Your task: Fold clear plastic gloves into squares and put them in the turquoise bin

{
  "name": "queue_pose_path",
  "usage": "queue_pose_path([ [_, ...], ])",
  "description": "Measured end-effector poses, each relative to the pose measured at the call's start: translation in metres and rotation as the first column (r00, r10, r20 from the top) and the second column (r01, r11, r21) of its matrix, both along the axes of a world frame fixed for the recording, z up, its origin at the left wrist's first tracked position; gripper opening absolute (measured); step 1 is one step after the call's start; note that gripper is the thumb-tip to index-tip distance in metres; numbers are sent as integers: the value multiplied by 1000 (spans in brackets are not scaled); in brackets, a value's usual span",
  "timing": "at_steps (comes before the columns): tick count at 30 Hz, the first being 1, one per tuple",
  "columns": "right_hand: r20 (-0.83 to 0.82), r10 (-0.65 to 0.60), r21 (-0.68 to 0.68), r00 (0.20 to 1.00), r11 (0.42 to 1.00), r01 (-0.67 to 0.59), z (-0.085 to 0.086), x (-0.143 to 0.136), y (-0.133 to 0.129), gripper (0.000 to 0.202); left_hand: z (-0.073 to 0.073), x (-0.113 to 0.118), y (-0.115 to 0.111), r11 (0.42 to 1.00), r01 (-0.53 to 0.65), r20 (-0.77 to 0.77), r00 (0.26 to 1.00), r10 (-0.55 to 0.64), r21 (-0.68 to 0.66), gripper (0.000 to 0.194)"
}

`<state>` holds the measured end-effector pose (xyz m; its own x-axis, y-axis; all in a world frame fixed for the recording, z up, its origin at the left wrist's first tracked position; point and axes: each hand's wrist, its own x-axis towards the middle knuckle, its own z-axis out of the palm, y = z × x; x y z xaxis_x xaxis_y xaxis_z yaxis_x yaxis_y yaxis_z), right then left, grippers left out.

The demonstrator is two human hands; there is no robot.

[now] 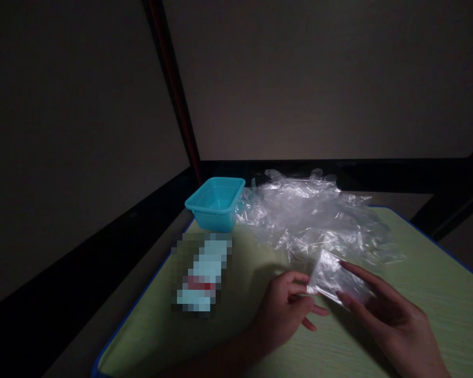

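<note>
My right hand (398,320) grips a flat, folded piece of clear plastic film (331,275) between the thumb below and the fingers above. At the film's left corner, my left hand (286,310) has its thumb and forefinger drawn together on the edge, while its lower fingers stick out beneath. Just beyond both hands spreads a large heap of thin, crumpled clear plastic (307,210); some rounded finger-like ends at its back look like disposable gloves. Whether the folded piece is one of these I cannot tell.
A turquoise plastic basket (215,211) stands at the back left of the pale green table (142,336), which has a blue edge. In front of the basket lies a pixelated pale object with a red band (203,275). Dark-framed panels (319,79) rise behind.
</note>
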<state>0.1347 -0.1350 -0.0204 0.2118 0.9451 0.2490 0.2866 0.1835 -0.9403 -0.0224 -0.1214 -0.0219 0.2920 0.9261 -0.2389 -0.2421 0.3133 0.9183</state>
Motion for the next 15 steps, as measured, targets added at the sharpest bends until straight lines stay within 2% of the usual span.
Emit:
queue_pose_path([
  [3,25,-41,24,999,999,40,-1,4,2,47,1,0,-3,1000,7,-16,1000,-7,-5,25],
  [6,68,-93,38,993,995,91,2,6,3,49,12,-4,0,1000,-19,-31,999,19,-9,24],
  [7,79,-103,36,991,994,101,4,7,3,49,17,-7,2,999,-47,-34,998,47,-11,22],
  [9,96,-105,13,990,995,104,9,6,3,50,28,-15,11,983,-181,-10,983,181,16,18],
  [11,116,-84,-19,990,996,86,12,6,3,52,38,-26,23,930,-365,85,928,362,28,16],
  [12,130,-78,-28,988,996,83,13,6,3,53,42,-32,31,891,-453,170,878,448,-9,15],
  [13,147,-78,-34,986,996,84,13,6,4,54,46,-38,39,836,-544,271,795,543,-79,15],
  [15,172,-96,-35,980,994,103,13,6,5,54,50,-50,56,776,-620,321,715,620,-119,14],
])
